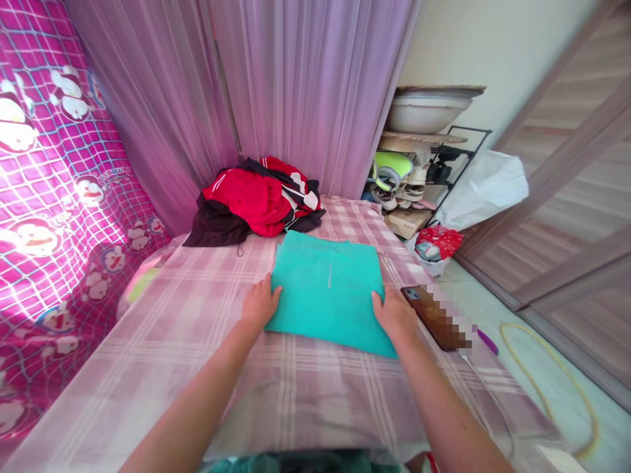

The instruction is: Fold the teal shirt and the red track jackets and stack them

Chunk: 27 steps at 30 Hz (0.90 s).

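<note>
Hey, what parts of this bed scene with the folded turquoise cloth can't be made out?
In the head view:
- Small print on the turquoise cloth: too small to read.
- The cloth's underside: hidden by its upper layer.
- Brown phone: right edge covered by pixelation.
- Clothes pile: inner layers hidden by outer garments.
- Teal item: cut off by the bottom edge.

- Back: purple curtain, hangs in vert. folds behind bed w/ pink-&-white plaid sheet.
- L: hot-pink cloth w/ grid + cartoon figs.; v. bright light patches on it.
- R: pale wall, then wood-grain panels in brownish frame.
- Rear R: blk metal rack, shoes on it, basin up top.
- Flr: pale, R of bed.
</note>
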{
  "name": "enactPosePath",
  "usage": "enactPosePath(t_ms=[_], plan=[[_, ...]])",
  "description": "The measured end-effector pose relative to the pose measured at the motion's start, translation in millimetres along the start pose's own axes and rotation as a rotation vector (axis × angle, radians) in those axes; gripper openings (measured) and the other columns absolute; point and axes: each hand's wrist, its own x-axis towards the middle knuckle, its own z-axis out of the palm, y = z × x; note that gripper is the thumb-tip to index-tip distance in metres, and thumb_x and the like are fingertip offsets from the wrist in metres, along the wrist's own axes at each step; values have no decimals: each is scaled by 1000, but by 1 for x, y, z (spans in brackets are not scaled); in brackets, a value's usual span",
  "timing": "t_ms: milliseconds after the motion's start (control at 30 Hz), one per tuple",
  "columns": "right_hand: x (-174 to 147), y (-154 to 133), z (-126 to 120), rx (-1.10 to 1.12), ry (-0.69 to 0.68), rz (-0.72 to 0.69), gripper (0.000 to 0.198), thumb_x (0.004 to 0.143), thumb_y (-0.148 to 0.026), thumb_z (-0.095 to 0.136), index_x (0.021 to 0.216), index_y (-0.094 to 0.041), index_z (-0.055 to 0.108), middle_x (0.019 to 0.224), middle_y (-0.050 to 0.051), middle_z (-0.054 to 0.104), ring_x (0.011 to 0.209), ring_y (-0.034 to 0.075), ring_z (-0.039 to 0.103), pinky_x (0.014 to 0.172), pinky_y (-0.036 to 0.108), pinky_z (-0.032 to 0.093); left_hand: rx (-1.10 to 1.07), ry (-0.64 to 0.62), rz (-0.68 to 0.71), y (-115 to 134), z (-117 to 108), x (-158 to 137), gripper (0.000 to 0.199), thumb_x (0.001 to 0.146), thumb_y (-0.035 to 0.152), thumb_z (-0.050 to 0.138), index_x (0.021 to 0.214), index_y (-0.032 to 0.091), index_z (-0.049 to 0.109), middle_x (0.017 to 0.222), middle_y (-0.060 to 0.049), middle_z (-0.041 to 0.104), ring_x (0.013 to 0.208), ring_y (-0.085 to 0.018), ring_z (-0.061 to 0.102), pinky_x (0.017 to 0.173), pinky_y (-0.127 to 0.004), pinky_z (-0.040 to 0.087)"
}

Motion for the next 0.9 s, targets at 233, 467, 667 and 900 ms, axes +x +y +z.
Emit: enactPosePath(t_ms=[233,467,667,900], plan=[[31,7,-20,155,-346,-16,43,94,-44,49,116,-15,71,116,14,72,108,29,67,82,32,49,-21,-189,-102,0,-22,24,43,90,47,48,118,18,61,121,-15,69,111,-32,65,83,-37,49],[37,-15,-13,72,-185,-34,45,96,-43,43,123,-14,65,117,17,70,109,30,65,85,35,46,-94,-192,-106,-22,-15,2,45,90,42,48,127,16,52,122,-14,68,112,-28,64,88,-34,48],[36,-40,-20,12,35,-119,56,92,-34,51,143,-11,46,136,20,58,122,31,56,97,40,42,-8,27,-4,-6,-24,18,69,92,46,45,152,15,29,151,-18,44,133,-32,49,104,-44,40],[39,-113,-31,92,72,-574,50,98,-36,42,145,-20,48,155,11,41,142,28,36,113,47,28,206,124,265,47,-17,79,62,97,50,33,148,17,44,160,-12,31,150,-32,20,121,-52,11]])
